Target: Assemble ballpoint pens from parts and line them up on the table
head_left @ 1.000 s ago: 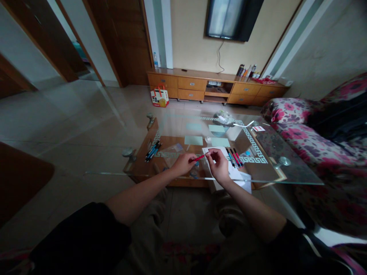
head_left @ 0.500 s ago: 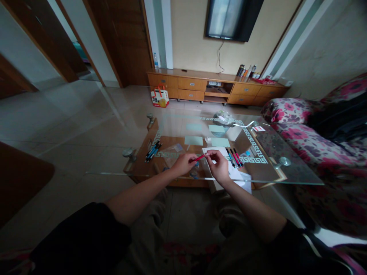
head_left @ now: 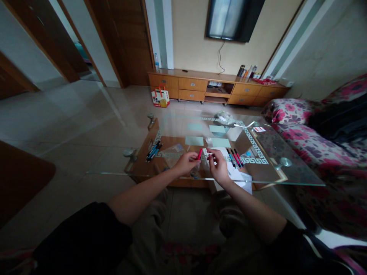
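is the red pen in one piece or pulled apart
Pulled apart: the left hand holds the red pen barrel alone, the right hand pinching something small, a gap between.

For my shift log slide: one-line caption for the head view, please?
Left hand holds a red pen piece beside the right hand, over a glass table with pens.

A glossy glass worktop (head_left: pixel 286 173) on a wooden base is seen mid-frame; a smooth red plastic pen (head_left: pixel 200 154) and matt white paper (head_left: pixel 243 179) are shown.
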A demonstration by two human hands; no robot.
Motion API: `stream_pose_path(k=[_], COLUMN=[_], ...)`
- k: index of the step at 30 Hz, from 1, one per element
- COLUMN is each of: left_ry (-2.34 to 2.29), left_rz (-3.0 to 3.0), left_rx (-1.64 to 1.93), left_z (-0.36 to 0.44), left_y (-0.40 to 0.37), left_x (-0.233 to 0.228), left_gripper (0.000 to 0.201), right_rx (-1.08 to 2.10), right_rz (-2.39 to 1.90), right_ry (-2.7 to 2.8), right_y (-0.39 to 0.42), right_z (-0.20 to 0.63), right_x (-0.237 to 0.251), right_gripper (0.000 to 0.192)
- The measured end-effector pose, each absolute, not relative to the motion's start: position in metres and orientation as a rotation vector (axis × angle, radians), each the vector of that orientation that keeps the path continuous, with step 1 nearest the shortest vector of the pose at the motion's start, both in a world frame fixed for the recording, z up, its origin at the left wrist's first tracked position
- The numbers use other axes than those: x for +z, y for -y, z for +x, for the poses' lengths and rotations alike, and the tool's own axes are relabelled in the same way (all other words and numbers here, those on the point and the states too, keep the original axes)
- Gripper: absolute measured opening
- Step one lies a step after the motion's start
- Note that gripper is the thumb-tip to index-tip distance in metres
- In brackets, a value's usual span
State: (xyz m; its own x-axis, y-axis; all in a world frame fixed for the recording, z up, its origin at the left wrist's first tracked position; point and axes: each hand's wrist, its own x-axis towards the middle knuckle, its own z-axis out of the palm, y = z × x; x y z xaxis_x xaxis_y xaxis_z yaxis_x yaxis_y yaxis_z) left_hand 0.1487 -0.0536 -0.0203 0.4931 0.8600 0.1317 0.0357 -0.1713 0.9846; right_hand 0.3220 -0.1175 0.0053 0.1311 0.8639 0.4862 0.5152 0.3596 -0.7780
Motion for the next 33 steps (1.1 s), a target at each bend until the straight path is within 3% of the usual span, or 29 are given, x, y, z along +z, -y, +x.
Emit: stream_pose_path(k=[5, 23, 33], left_ry=[-0.798, -0.792, -0.819], left_rz=[1.287, 1.22, 1.316], left_rx=[0.88, 0.873, 0.842], left_z=[0.15, 0.151, 0.148], left_y=[0.057, 0.058, 0.052], left_x=[-0.013, -0.008, -0.017], left_gripper=[0.028, 0.028, 0.025], right_rx=[0.378, 0.157, 0.195], right_rz=[-1.303, -1.445, -1.69], right_ry=[1.525, 1.634, 1.932], right_y=[0.116, 0.113, 0.109], right_z=[0.326, 0.341, 0.356], right_x=[0.002, 0.012, -0.002], right_gripper=[0.032, 0.031, 0.016])
